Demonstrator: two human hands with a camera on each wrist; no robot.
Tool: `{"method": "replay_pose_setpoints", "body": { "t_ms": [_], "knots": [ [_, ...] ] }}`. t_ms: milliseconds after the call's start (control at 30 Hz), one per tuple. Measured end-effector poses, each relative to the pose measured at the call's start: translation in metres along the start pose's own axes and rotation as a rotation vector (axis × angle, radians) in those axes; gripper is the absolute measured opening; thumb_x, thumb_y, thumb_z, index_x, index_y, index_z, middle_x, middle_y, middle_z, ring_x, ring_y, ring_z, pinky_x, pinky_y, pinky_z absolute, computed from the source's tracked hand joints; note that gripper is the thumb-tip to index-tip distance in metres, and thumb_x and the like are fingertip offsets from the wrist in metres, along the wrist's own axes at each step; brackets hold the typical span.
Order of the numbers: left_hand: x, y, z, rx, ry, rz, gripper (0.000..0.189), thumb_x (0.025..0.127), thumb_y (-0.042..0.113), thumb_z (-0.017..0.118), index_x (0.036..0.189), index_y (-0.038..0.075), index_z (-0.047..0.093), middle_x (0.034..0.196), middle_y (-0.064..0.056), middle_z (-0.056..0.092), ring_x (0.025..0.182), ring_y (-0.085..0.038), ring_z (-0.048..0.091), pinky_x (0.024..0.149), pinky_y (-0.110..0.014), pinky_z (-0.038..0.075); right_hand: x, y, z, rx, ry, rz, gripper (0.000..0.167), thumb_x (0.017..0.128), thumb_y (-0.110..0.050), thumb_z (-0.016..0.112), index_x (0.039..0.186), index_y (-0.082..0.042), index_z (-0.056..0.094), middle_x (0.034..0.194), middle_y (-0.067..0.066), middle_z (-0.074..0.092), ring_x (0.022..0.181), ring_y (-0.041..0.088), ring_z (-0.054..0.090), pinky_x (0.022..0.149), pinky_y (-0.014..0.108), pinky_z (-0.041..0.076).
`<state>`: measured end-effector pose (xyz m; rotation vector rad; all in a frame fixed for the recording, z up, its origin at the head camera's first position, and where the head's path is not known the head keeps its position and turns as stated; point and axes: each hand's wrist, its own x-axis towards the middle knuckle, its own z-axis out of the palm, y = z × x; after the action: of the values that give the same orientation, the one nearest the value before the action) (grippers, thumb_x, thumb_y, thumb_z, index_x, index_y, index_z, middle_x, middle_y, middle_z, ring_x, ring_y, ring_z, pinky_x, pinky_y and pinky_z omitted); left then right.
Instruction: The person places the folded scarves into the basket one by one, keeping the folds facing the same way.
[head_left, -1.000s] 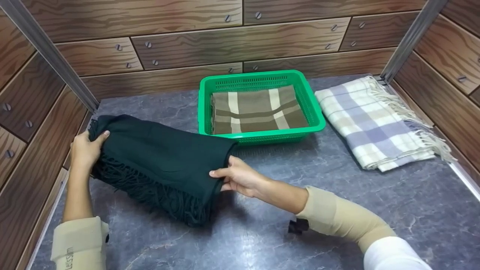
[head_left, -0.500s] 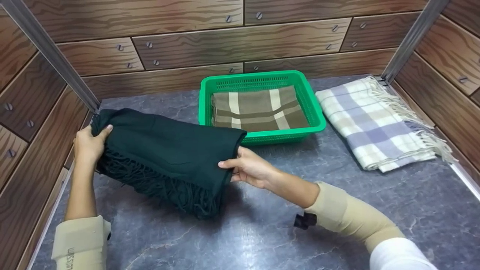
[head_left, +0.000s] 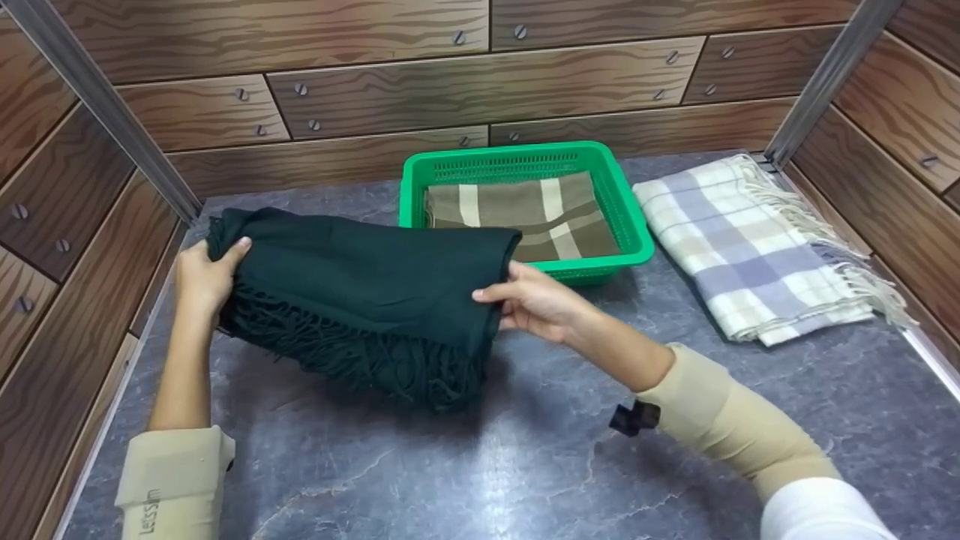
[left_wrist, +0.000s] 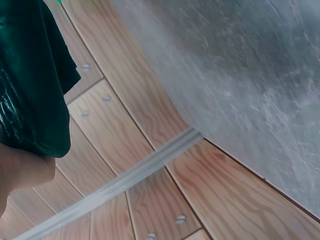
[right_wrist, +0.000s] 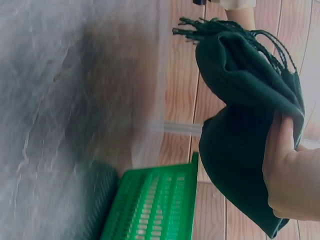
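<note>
A folded dark green fringed scarf hangs between both hands above the table, its fringe along the lower front edge. The left hand grips its left end, thumb on top. At the right end, the right hand pinches the fold with its thumb on the front face and fingers behind. In the right wrist view the scarf droops in thick folds from that hand. The scarf covers the front left part of a green basket, which holds a folded brown scarf with cream stripes.
Right of the basket lies a folded white, lilac and beige checked scarf, fringe toward the right wall. The grey marbled table is bounded by wood-patterned walls at the back and both sides.
Both hands have carried the dark green scarf to the right and upward toward the basket, so it overlaps more of the basket in the head view. Basket and checked scarf stay put.
</note>
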<state>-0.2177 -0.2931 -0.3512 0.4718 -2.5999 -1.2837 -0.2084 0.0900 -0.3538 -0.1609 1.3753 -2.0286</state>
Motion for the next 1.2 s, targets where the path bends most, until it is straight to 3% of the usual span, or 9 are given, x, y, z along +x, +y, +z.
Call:
{"method": "replay_pose_setpoints", "body": {
  "t_ms": [667,967,1200],
  "knots": [
    [-0.004,0.031,0.028,-0.169,-0.108,-0.023,0.061,0.093,0.043,0.047,0.128,-0.007,0.045,0.126,-0.022,0.048,0.111,-0.031,0.046,0.095,-0.04,0.037,-0.001,-0.034,-0.044,0.016,0.035,-0.038,0.058,0.091,0.005,0.05,0.142,-0.009,0.026,0.119,0.015,0.056,0.093,0.025,0.063,0.079,0.038,0.05],
    [-0.007,0.038,0.037,-0.228,-0.145,-0.049,0.059,0.093,0.04,0.049,0.129,-0.006,0.044,0.127,-0.02,0.047,0.112,-0.03,0.045,0.096,-0.039,0.036,0.0,-0.041,-0.057,0.016,0.08,-0.041,0.052,0.092,0.003,0.049,0.139,-0.007,0.029,0.107,0.013,0.063,0.085,0.022,0.065,0.071,0.035,0.053],
    [-0.009,0.044,0.044,-0.281,-0.152,-0.039,0.051,0.093,0.037,0.051,0.121,-0.006,0.047,0.119,-0.017,0.05,0.101,-0.022,0.049,0.09,-0.034,0.039,0.001,-0.047,-0.065,-0.017,0.134,-0.037,0.055,0.092,-0.001,0.051,0.141,-0.011,0.03,0.104,0.008,0.063,0.084,0.021,0.064,0.07,0.035,0.052]
  ]
}}
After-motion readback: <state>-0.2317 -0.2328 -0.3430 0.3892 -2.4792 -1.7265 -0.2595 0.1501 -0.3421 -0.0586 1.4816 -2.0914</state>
